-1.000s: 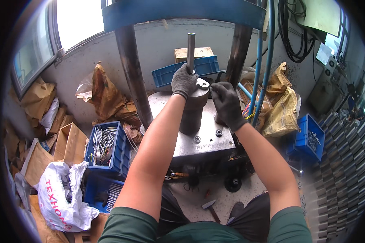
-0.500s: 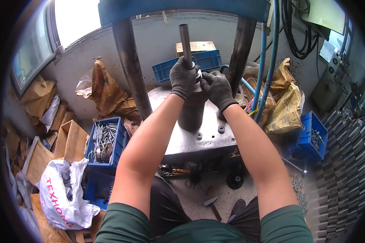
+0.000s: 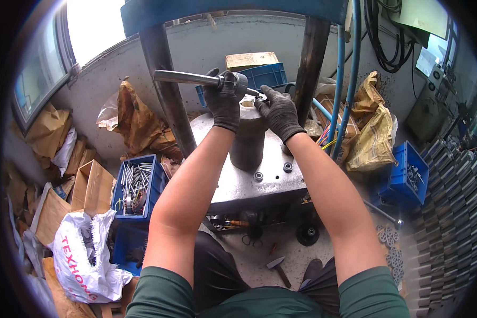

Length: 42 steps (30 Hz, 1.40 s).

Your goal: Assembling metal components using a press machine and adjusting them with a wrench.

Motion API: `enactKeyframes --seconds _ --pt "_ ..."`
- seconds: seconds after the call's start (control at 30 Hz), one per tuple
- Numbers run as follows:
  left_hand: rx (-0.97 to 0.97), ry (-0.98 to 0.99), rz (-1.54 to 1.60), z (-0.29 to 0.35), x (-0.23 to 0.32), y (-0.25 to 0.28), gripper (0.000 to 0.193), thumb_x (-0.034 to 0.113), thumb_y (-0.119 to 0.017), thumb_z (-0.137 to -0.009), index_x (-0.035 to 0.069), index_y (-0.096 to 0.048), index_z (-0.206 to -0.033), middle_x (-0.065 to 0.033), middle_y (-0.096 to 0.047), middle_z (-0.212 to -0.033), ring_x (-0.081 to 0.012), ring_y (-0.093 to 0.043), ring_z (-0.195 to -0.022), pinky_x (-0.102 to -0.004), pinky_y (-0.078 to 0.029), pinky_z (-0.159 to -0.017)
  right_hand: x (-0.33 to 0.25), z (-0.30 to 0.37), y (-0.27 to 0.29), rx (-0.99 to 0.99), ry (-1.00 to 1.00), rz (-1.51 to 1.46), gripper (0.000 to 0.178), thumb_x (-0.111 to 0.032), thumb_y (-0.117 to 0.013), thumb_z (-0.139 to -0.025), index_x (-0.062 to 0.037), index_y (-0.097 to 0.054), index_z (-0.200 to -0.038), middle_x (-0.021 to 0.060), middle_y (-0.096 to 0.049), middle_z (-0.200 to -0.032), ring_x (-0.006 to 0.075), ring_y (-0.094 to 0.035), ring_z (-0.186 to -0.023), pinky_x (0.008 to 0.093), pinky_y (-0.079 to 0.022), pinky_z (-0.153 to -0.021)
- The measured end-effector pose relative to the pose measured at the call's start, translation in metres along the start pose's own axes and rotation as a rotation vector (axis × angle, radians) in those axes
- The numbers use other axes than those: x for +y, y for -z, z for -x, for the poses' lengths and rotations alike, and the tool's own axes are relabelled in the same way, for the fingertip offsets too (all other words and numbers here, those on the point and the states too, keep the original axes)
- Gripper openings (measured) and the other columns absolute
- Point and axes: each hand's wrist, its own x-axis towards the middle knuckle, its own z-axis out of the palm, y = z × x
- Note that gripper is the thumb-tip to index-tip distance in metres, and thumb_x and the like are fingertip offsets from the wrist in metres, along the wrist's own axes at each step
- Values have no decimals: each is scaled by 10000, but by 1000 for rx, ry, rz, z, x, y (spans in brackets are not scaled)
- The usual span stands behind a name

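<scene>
While the left hand (image 3: pixel 222 106) wraps its fingers round the shaft (image 3: pixel 183 78) beside its collar (image 3: pixel 240 84), upper centre of frame, the right hand (image 3: pixel 282 114) pinches the ring (image 3: pixel 262 97) at the shaft's right end, fingers nearly together. Shaft slants above the post (image 3: pixel 247 146). Looks metallic: presumably stiff, fairly heavy, slick; collar seems the best-balanced hold, ring by its rim.

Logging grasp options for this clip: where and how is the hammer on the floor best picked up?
Probably by its handle, from above and the wearer's side: the hammer lies with its head away and its slim handle slanting back toward the wearer, left of the shoe.
</scene>
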Motion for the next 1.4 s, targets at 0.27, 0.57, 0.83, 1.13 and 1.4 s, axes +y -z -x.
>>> enactKeyframes --seconds 0.27,0.57,0.83,1.13,1.4 --pt "-57 119 -10 0 7 -2 396 34 -768 -945 26 -562 -1283 -60 -652 -1037 -141 -662 -892 -297 -595 -805 -6 2 1 1 -11 61 481 -393 -722 -957 -188 -671 -1390 66 -739 -1259 340 -639 -1164 475 -508 -1049" --pt "-350 153 31 4 39 -25 193 -74 -665 -902 52 -529 -850 -24 -618 -762 -115 -660 -686 -281 -583 -594 -4 12 20 -120 -83 -168 433 -281 -669 -988 -139 -640 -1397 157 -726 -1246 379 -644 -1173 481 -504 -1052" --pt "-398 221 -348 -10 43 -52 184 -65 -592 -902 27 -480 -1014 -92 -609 -644 -190 -643 -550 -332 -503 -466 -22 158 149 -111 413 -92 132 -12 -634 -879 -76 -672 -989 107 -723 -1149 354 -674 -1079 454 -564 -925" --pt "-392 190 -843 -13 75 -70 51 15 -659 -879 21 -617 -909 -113 -709 -701 -223 -738 -649 -355 -603 -595 48 252 329 -398 178 480 125 -135 -762 -805 -87 -705 -905 99 -725 -1011 343 -671 -971 477 -502 -906" --pt "-337 113 -721 -28 38 -53 148 58 -747 -870 22 -604 -869 -68 -682 -720 -166 -702 -638 -335 -588 -591 66 225 297 97 235 375 86 -54 -729 -881 -74 -651 -912 154 -682 -901 378 -684 -837 470 -557 -715"
